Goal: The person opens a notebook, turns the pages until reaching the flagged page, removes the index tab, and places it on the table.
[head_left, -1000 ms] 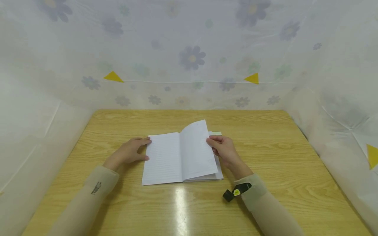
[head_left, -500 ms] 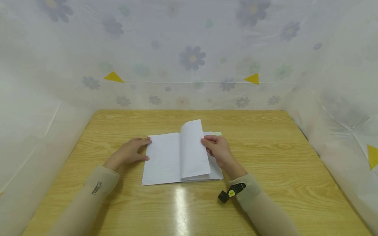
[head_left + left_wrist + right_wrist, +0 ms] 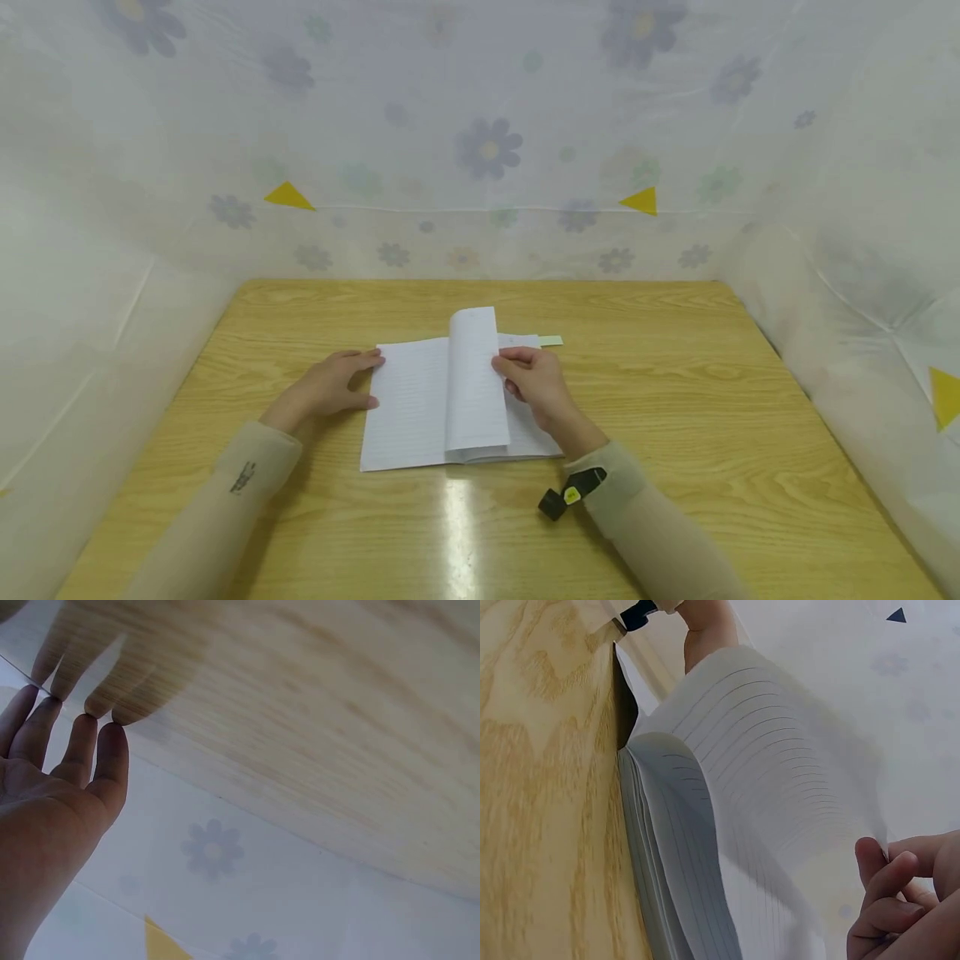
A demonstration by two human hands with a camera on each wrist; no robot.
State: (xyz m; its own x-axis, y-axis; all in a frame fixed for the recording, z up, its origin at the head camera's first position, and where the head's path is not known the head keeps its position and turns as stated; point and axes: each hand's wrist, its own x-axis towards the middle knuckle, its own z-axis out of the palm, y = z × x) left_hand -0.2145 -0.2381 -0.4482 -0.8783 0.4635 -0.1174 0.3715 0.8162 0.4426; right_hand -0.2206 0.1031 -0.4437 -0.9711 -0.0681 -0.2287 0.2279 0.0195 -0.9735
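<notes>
An open notebook (image 3: 411,408) with ruled white pages lies at the middle of the wooden table. My right hand (image 3: 536,387) pinches the outer edge of a raised page (image 3: 476,383), which curls up over the spine. In the right wrist view the lined page (image 3: 780,772) bows away from the page stack, its edge held between the thumb and fingers of the right hand (image 3: 900,892). My left hand (image 3: 330,386) rests at the notebook's left edge, thumb and fingers spread apart. The left wrist view shows the left hand (image 3: 67,772) with its fingertips against the tabletop.
The wooden table (image 3: 675,367) surrounds the notebook. A pale green tab (image 3: 551,341) sticks out past the notebook's top right corner. Flower-patterned sheeting (image 3: 487,100) hangs behind and at both sides, with yellow triangles (image 3: 290,196) on it. A black wrist camera (image 3: 552,503) is strapped at the right sleeve.
My right hand has moved left with the page edge, so the page curls further over towards the left and more of the right-hand page shows. The left hand has stayed in place.
</notes>
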